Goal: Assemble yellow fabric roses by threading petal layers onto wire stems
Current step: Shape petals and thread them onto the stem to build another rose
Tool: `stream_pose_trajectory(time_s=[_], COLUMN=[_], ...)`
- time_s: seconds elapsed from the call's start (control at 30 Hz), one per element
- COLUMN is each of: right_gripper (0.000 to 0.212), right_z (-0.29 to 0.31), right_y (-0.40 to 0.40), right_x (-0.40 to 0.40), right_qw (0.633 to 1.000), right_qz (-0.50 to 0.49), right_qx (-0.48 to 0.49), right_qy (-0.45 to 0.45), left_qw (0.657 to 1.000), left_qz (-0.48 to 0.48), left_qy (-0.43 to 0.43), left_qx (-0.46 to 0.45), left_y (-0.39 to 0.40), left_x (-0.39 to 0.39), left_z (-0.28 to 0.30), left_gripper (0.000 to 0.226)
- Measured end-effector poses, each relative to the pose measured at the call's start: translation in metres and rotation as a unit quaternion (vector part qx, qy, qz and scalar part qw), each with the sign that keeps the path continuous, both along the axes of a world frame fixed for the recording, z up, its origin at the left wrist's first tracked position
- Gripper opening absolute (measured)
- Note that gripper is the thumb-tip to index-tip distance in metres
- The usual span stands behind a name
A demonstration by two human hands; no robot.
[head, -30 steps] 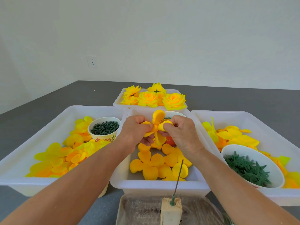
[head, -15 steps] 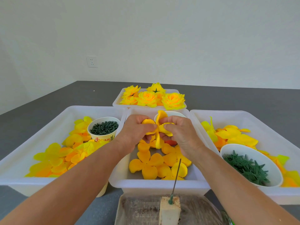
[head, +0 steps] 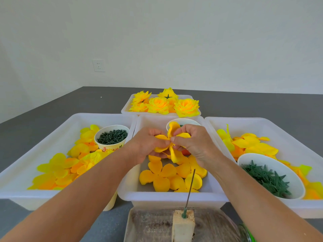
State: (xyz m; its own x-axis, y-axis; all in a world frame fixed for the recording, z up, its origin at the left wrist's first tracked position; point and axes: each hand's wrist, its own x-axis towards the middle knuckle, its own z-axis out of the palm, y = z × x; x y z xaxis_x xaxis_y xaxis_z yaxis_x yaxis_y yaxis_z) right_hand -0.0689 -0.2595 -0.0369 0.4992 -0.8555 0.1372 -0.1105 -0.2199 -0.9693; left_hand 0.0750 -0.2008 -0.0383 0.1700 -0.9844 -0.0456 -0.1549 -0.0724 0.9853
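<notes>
bright, even, soft light fills the whole view, with no glare and no hard shadows. faint soft shading lies under the forearms and inside the white trays. colours are vivid. the centre is fairly sharp; the nearest bottom edge is slightly soft. the wide-angle lens stretches and bends the edges, so the grey table and the forearms splay outward.

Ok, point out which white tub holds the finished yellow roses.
The small far white tub behind the middle one; the three nearer tubs hold only loose petals and cups.
</notes>
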Motion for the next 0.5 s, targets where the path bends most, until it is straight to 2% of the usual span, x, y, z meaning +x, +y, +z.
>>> stream_pose_trajectory(time_s=[0.1,0.17,0.5], right_gripper=[0.012,0.011,0.014], right_z=[0.007,0.010,0.016], right_y=[0.001,0.001,0.001], right_x=[-0.003,-0.004,-0.007], right_qw=[0.996,0.993,0.977], right_qz=[0.015,0.022,0.018], right_qx=[0.057,0.065,0.118], right_qy=[-0.071,-0.096,-0.178], left_qw=[0.995,0.992,0.983], left_qz=[-0.007,-0.013,-0.049], left_qy=[0.093,0.123,0.179], left_qx=[-0.020,-0.023,-0.016], left_y=[0.000,0.000,0.000], left_x=[0.004,0.005,0.007], left_z=[0.002,0.003,0.008], left_gripper=[0.011,0.012,0.018])
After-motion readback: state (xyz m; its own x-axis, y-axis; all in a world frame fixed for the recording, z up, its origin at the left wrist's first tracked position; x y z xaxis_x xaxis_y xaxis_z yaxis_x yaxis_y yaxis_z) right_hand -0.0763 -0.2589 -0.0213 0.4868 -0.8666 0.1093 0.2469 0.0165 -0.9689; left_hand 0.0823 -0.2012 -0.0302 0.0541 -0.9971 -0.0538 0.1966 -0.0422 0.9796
